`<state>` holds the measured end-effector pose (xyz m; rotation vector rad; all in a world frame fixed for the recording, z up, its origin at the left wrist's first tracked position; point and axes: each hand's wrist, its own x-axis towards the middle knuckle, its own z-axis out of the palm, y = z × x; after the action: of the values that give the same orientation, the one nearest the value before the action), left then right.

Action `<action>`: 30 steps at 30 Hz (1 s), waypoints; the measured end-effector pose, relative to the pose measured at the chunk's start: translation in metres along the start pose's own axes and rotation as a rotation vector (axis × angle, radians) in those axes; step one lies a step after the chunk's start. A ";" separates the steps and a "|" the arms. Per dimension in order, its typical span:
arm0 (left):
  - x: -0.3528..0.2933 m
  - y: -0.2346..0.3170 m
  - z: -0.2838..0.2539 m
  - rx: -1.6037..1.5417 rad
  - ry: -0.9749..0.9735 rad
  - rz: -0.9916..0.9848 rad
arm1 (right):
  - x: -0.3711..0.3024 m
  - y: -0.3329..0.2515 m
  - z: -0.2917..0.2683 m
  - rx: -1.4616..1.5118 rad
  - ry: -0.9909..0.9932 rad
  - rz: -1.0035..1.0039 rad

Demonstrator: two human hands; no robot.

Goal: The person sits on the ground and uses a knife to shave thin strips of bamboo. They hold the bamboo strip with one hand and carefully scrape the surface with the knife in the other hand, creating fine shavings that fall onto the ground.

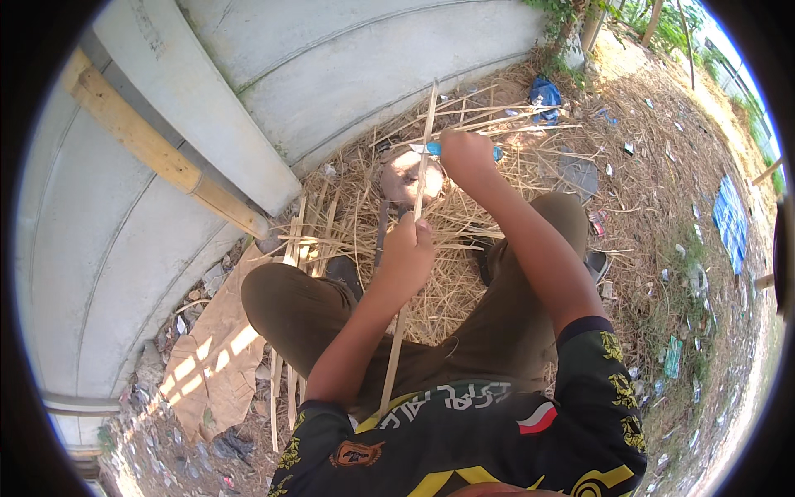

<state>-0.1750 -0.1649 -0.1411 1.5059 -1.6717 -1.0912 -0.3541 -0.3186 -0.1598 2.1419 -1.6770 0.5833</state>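
My left hand [405,258] is closed around a long, pale split-bamboo strip [424,149], which runs from near my chest up past a round chopping block. My right hand [468,157] grips a knife with a turquoise handle [497,153]. Its pale blade [421,148] points left and meets the strip above the block. The wooden block [399,180] stands on the ground between my feet, under the strip. Thin shavings [439,282] cover the ground around the block and between my legs.
More bamboo strips [530,118] lie beyond the block, and others [302,236] lie left of it. A concrete wall [348,74] rises at the left with a bamboo pole [157,147] leaning there. Flattened cardboard [217,348] lies at lower left; a blue plastic bag [545,95] sits far off.
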 end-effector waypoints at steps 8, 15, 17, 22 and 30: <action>-0.026 0.012 -0.002 -0.203 -0.225 -0.050 | 0.032 0.070 -0.035 0.135 0.024 0.569; -0.051 0.035 -0.018 -0.423 -0.433 -0.145 | 0.036 0.101 -0.041 0.107 0.011 0.726; -0.070 0.031 -0.023 -0.450 -0.476 -0.184 | 0.036 0.143 -0.052 0.128 -0.114 1.009; -0.048 -0.008 -0.008 -0.499 -0.333 -0.110 | 0.028 0.177 -0.034 0.453 0.153 0.894; -0.004 -0.015 -0.037 -0.762 -0.233 -0.130 | 0.019 0.009 -0.039 0.388 -0.045 0.061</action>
<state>-0.1354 -0.1673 -0.1373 1.0155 -1.0846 -1.7697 -0.3630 -0.3160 -0.1168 2.3852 -1.7756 0.9524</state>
